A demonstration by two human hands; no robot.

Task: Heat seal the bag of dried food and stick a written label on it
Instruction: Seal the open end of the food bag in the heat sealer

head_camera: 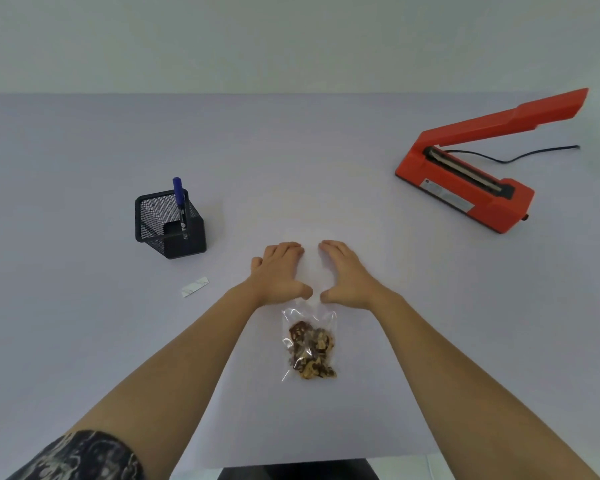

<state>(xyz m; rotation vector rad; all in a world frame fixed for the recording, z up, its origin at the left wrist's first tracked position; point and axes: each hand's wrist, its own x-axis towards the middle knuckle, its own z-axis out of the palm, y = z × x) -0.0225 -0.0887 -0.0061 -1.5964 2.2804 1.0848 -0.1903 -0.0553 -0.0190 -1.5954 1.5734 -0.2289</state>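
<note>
Your fingers (286, 249) on both hands lie straight and close together, palms down on the desk (84, 306), gripping nothing. The left hand (278, 271) and right hand (347, 275) sit side by side with a narrow gap between them, thumbs turned inward. Just on the near side of the thumbs lies the bag of dried food (310, 344), flat on the desk at centre, its contents settled in the near half. Whether its clear mouth reaches under your palms cannot be told; the film is too faint against the surface. Finding: the step in hand appears to be smoothing the bag's open end before sealing. The heat sealer (465, 174) stands well apart at far right, arm raised, cord (520, 157) trailing behind. The label (195, 286) lies to the left, near a mesh holder (168, 223) carrying a blue pen (179, 199). The next move calls for you to pinch the bag by its mouth, keep the food clear of that edge, and carry it to the sealer's bar.
</note>
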